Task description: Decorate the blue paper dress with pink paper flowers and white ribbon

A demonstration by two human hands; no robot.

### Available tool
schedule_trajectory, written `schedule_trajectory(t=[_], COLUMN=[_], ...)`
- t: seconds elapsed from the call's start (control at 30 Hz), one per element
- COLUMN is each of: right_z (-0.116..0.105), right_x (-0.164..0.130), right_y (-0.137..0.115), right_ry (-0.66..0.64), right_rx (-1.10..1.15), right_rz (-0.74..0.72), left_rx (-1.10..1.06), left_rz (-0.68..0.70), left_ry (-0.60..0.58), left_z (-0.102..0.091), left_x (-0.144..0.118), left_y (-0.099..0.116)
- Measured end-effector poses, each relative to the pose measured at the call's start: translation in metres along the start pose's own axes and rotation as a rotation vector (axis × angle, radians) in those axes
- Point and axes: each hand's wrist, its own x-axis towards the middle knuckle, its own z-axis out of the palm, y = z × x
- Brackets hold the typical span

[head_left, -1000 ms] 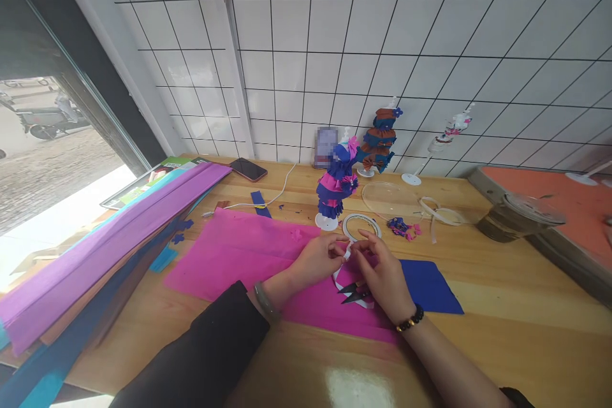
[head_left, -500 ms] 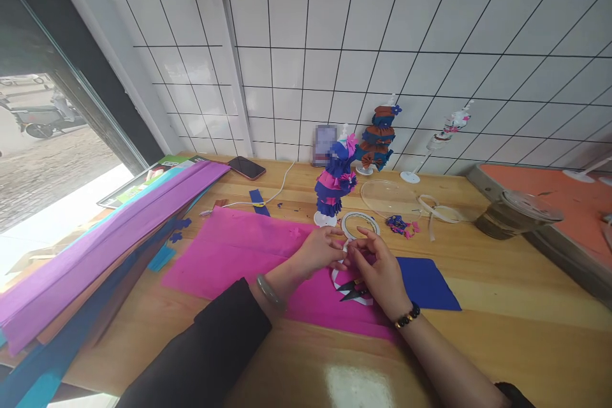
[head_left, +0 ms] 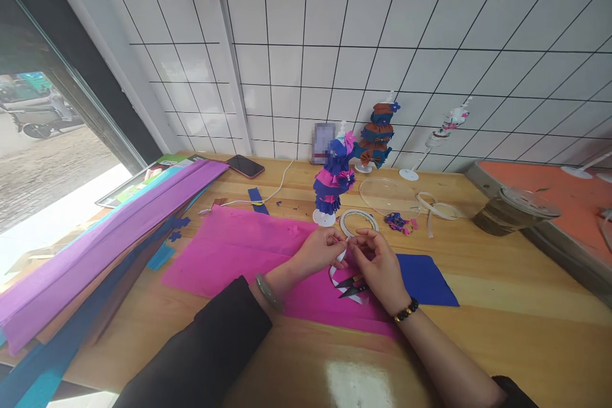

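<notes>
My left hand (head_left: 321,248) is closed in a pinch on a narrow white strip of tape (head_left: 342,255). My right hand (head_left: 377,262) faces it, thumb and fingertips pressed together at the strip's upper end. The rest of the strip curls down over a pink sheet (head_left: 239,248). Black-bladed snips (head_left: 352,292) show below my right hand, blades pointing left; their handles are hidden, so I cannot tell whether they lie down or are held. A roll of white tape (head_left: 345,229) lies just beyond my fingers. A blue sheet (head_left: 428,280) sits right of my right hand.
A blue-and-pink ruffled paper figure (head_left: 329,182) stands behind my hands, with a brown-and-blue one (head_left: 377,134) farther back. Folded purple paper (head_left: 157,217) lies at left. A phone (head_left: 245,166), small paper scraps (head_left: 400,223) and a lidded cup (head_left: 511,210) are also on the table.
My left fingers have curled in more tightly around the strip, and the fingertips of both hands are slightly repositioned. The view has shifted a little.
</notes>
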Motion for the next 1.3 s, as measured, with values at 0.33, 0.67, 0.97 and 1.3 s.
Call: schedule_trajectory(t=[0.33, 0.67, 0.97, 1.3], right_z=[0.000, -0.042, -0.050, -0.073], right_x=[-0.003, 0.007, -0.001, 0.016], right_y=[-0.004, -0.014, -0.031, -0.019], right_ry=[0.000, -0.444, -0.761, -0.555], right_rx=[-0.020, -0.295, -0.535, -0.278], right_rz=[-0.035, -0.083, -0.136, 0.060], left_rx=[-0.015, -0.049, -0.067, -0.164], left_rz=[0.042, -0.035, -0.005, -0.022], left_ry=[0.029, 0.054, 0.025, 0.003], left_z=[-0.004, -0.006, -0.006, -0.006], left_x=[0.004, 0.003, 0.001, 0.000], left_y=[-0.010, -0.010, -0.006, 0.000])
